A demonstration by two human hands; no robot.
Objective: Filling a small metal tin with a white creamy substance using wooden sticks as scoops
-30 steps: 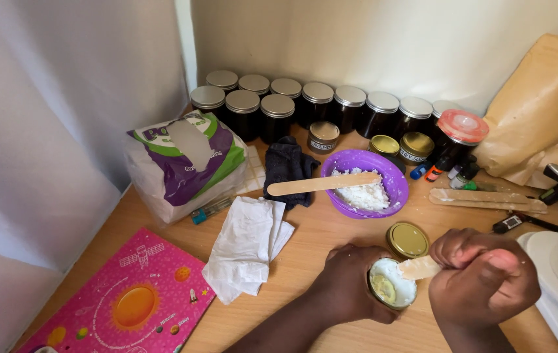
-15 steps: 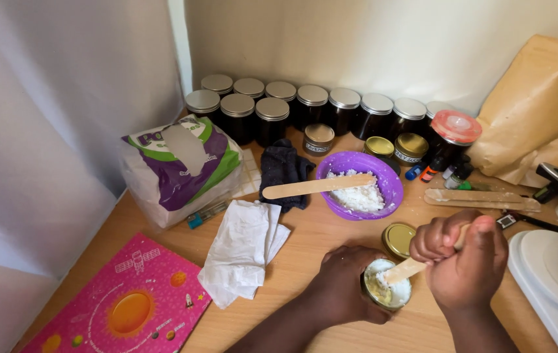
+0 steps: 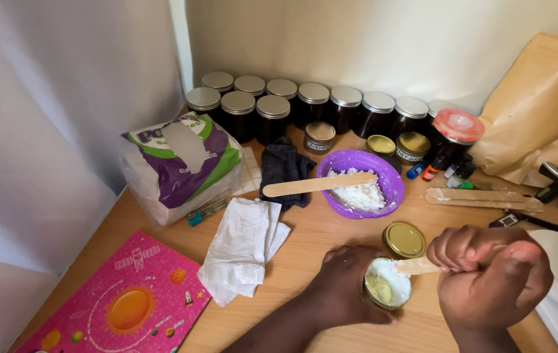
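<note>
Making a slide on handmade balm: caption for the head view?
Left hand steadies small jar while right hand works wooden stick into it.

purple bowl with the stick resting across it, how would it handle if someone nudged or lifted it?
The purple bowl looks like thin plastic holding only a little white cream, so probably light and easy to slide on the wooden table. The wooden stick overhangs its rim on one side, so a nudge may tip it off.

Wooden table (image 3: 318, 238), jars (image 3: 272, 114), purple bowl (image 3: 359, 184)
</note>
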